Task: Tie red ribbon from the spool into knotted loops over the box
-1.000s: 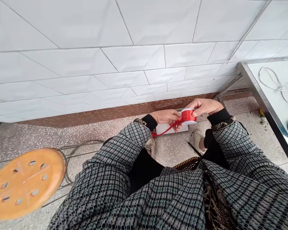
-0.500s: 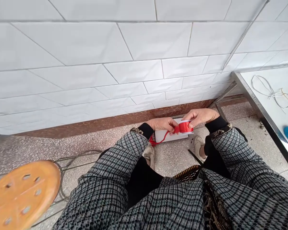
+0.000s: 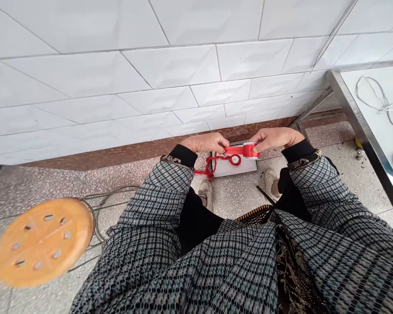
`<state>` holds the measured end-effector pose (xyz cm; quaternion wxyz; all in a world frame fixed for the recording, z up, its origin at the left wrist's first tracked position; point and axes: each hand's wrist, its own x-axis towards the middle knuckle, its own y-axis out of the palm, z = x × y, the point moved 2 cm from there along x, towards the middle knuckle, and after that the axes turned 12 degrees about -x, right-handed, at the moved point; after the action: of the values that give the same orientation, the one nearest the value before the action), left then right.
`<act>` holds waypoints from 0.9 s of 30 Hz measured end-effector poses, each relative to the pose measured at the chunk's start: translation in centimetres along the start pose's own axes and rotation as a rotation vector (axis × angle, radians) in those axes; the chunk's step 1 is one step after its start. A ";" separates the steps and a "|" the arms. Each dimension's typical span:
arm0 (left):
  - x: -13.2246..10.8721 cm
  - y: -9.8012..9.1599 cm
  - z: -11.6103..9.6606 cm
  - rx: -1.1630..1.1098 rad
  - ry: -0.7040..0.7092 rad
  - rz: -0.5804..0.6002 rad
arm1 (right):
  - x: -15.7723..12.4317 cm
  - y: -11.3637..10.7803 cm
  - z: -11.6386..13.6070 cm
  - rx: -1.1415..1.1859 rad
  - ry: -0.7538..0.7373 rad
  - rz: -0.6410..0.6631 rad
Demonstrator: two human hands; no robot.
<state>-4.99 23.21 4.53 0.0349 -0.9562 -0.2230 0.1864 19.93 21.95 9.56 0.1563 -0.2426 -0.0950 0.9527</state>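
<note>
The small spool of glossy red ribbon [image 3: 250, 150], wound on a white core, was pinched in the right hand [image 3: 272, 138], held out past the knees above a white flat box [image 3: 235, 166] on the speckled floor [image 3: 242, 196]. A short length of unwound red ribbon [image 3: 233, 150] ran level from the spool leftward to the left hand [image 3: 205, 142], whose fingertips gripped it; its long axis lay left to right. The hands were apart. Beyond the left hand, the ribbon's slack hung in loops [image 3: 216, 163].
</note>
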 end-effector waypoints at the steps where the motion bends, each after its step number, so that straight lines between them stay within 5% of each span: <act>1: -0.1 -0.2 0.0 0.003 -0.018 -0.026 | 0.1 0.0 -0.2 0.020 0.016 -0.020; 9: -1.1 -1.3 -0.1 0.048 -0.044 -0.161 | 1.0 0.3 -1.5 0.168 0.147 -0.118; 17: -1.1 -1.6 -1.0 -0.002 -0.144 -0.544 | 2.2 0.8 -0.4 0.139 0.239 -0.252; 21: -1.2 -1.6 -1.6 -0.020 -0.177 -0.617 | 2.9 1.0 0.3 0.000 0.335 -0.359; 27: -0.5 -0.6 -1.8 0.411 -0.115 -0.735 | 5.3 1.7 -1.1 -0.168 0.478 -0.498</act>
<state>-4.96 23.53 6.48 0.2763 -0.7743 -0.5090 0.2551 15.62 22.36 5.85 0.3810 -0.4402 -0.1899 0.7906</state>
